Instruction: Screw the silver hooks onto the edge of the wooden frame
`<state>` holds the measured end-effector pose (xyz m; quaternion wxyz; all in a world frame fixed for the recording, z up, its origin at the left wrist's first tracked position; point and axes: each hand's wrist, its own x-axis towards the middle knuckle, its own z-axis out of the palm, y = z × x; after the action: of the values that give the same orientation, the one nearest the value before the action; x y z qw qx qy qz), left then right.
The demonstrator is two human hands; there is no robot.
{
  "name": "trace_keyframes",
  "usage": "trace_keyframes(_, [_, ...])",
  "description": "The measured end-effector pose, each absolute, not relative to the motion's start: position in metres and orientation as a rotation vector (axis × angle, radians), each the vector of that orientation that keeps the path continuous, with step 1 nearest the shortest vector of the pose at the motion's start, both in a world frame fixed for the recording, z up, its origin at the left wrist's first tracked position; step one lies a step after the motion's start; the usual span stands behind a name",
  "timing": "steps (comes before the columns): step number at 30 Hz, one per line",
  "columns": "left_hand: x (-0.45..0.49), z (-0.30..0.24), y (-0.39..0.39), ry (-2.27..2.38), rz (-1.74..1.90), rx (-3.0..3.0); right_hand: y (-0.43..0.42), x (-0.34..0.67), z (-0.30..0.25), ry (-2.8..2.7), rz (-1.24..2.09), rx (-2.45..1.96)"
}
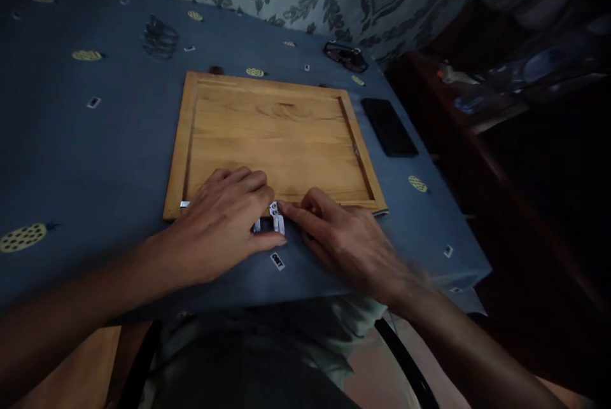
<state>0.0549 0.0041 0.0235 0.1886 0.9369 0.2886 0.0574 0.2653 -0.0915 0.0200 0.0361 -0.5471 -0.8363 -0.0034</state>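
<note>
A wooden panel with a raised frame (pixel 277 135) lies flat on the table in front of me. At its near edge is a small silver hinge-like metal piece (pixel 277 221) with what look like two screw heads. My left hand (pixel 222 224) bends over that edge, index finger at the piece's top and thumb at its lower end, closed about it. The index finger of my right hand (pixel 341 234) stretches to the piece's right side, while its other fingers curl beneath the palm. Another bit of silver metal (pixel 185 204) shows at the panel's near left corner.
A blue cloth with pineapple prints (pixel 119 142) covers the table. A black phone (pixel 390 127) lies right of the panel, dark glasses (pixel 346 56) behind it, and a dark coiled object (pixel 160 37) at the back left. A dark cabinet (pixel 506 193) stands to the right.
</note>
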Motion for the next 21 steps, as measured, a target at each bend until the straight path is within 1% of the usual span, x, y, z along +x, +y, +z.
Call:
trace_keyframes(6, [0.052,0.03,0.005,0.813,0.162,2.581,-0.092,0.261,0.02,-2.583,-0.052,-1.68])
trace_keyframes(13, [0.031,0.041,0.024,0.74,0.388,2.464,-0.094,0.263,0.015,-2.562,-0.085,-1.674])
trace_keyframes(21, [0.021,0.048,0.041,0.81,0.391,2.428,-0.095,0.264,0.01,-2.527,-0.132,-1.575])
